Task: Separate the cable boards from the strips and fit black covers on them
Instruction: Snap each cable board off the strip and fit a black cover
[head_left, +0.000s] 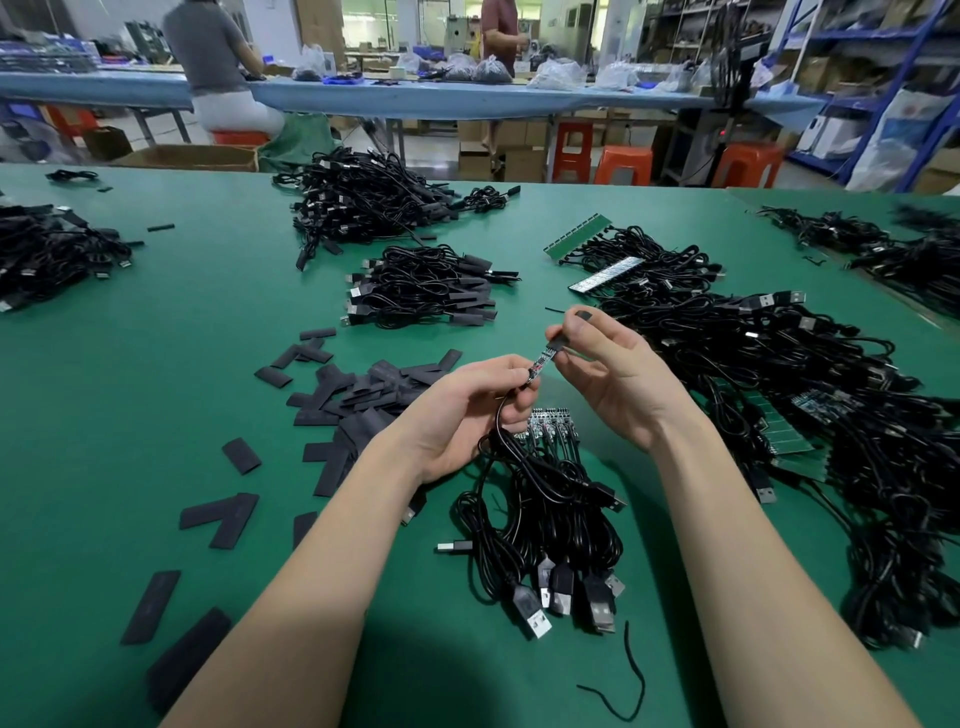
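Both hands are up over the middle of the green table (156, 364), working one piece between them. The left hand (467, 410) has its fingers curled round the cable end, pinching the small cable board (537, 365) at its lower tip, with the black cable (498, 426) looping down from that grip. The right hand (608, 374) pinches a black cover (558, 343) between thumb and forefinger, and the cover sits right at the upper tip of the board, touching it; how far it is on, I cannot tell. Just beneath the hands lies a short strip of boards (551, 422) with their cables bundled and USB plugs (566, 597) fanned toward the near edge. Left of the hands, a loose heap of black covers (358, 400) spreads out, with strays scattered toward the near left corner. Behind it, a neat pile of covered cables (421, 288) rests mid-table, and a bigger tangle (363, 202) sits toward the far edge. Along the right side, green board strips (576, 236) lie among a long mass of cables (779, 364). A loose bit of black cord (628, 670) lies at the near edge.
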